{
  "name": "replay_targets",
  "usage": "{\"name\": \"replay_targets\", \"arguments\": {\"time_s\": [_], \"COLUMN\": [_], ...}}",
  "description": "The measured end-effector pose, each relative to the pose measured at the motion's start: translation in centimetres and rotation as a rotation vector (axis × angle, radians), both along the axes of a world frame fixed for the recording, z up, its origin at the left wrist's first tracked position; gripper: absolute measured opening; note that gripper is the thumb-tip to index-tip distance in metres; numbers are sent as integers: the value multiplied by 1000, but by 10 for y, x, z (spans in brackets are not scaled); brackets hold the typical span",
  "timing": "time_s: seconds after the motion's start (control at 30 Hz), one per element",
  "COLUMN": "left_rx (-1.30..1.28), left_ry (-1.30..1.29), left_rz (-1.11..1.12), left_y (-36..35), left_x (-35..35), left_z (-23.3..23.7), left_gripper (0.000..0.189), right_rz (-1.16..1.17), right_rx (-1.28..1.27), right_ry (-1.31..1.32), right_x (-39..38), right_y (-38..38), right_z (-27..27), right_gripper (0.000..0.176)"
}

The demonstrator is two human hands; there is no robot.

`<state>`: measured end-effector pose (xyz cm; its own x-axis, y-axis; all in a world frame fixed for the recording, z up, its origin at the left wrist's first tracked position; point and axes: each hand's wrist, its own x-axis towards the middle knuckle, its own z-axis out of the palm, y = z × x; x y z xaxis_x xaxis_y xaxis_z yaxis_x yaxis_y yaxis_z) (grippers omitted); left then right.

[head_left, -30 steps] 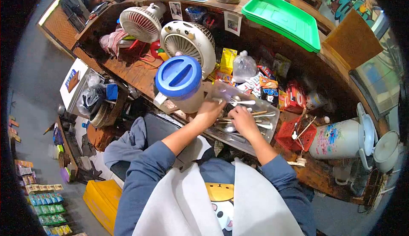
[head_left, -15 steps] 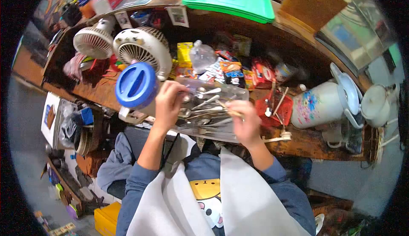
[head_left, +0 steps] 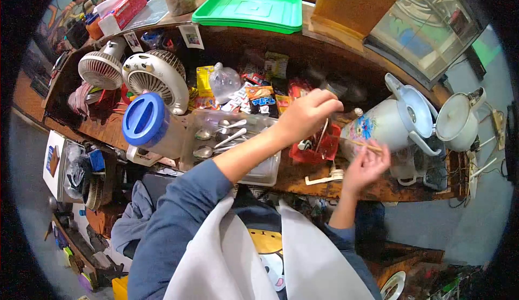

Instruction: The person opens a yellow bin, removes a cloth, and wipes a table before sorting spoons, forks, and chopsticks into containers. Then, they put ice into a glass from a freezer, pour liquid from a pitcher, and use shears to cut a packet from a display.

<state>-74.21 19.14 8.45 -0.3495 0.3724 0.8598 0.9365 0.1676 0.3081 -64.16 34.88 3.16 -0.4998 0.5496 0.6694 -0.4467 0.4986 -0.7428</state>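
Pinching a thin stick (head_left: 323, 132) over the red basket (head_left: 316, 151), the left hand (head_left: 305, 115) might drop it; the right hand (head_left: 366, 166), pinching chopsticks (head_left: 363, 144), could bump the flowered jug (head_left: 384, 124).

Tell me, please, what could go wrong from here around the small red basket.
The left hand holds a thin utensil at the small red plastic basket, which looks crowded; it might tip. That forearm crosses the clear plastic tray of metal spoons and could snag one. The right hand has a thin wooden stick close to the white flowered jug and may knock it.
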Motion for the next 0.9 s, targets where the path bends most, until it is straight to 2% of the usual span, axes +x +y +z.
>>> {"name": "replay_targets", "arguments": {"time_s": [0.07,0.1,0.13,0.2,0.27,0.3,0.4,0.47,0.53,0.6,0.67,0.7,0.73,0.8,0.83,0.9], "left_rx": [-163,-243,-325,-328,-283,-232,-23,17,-38,-341,-623,-676,-673,-969,-902,-988], "left_ry": [-75,-125,-176,-243,-361,-365,-397,-364,-579,-603,-615,-785,-784,-772,-685,-618], "left_rz": [3,-7,-13,-65,-197,-160,-28,213,395,618,625,598,608,650,639,651], "left_y": [18,25,28,31,24,16,-29,-75,-125,-167,-202,-211,-219,-233,-233,-230], "left_x": [-6,-8,-9,-9,-8,-6,9,23,36,43,48,49,48,46,51,58], "left_z": [-21,-33,-38,-42,-40,-31,-11,-17,-40,-62,-88,-95,-105,-126,-130,-129], "left_gripper": [17,16,17,18,23,23,18,16,19,26,34,35,35,35,33,26], "right_rz": [83,-5,-36,49,19,2,-125,-77,102,310,668,825,939,987,991,857], "right_rx": [111,352,641,583,648,568,429,427,531,618,592,589,693,897,900,1261], "right_ry": [-168,-222,-230,-371,-412,-385,-89,109,136,72,-154,-274,-241,-337,-333,-431], "right_x": [-6,-12,-15,-17,-16,-11,10,25,34,24,-2,-14,-29,-48,-53,-61], "right_y": [1,8,7,2,4,0,-21,-39,-57,-92,-128,-146,-158,-180,-187,-197], "right_z": [-7,-20,-16,-24,-23,-17,4,4,3,2,-9,-14,-26,-54,-61,-68], "right_gripper": [37,25,24,26,26,25,16,15,13,19,27,24,20,17,17,14]}}
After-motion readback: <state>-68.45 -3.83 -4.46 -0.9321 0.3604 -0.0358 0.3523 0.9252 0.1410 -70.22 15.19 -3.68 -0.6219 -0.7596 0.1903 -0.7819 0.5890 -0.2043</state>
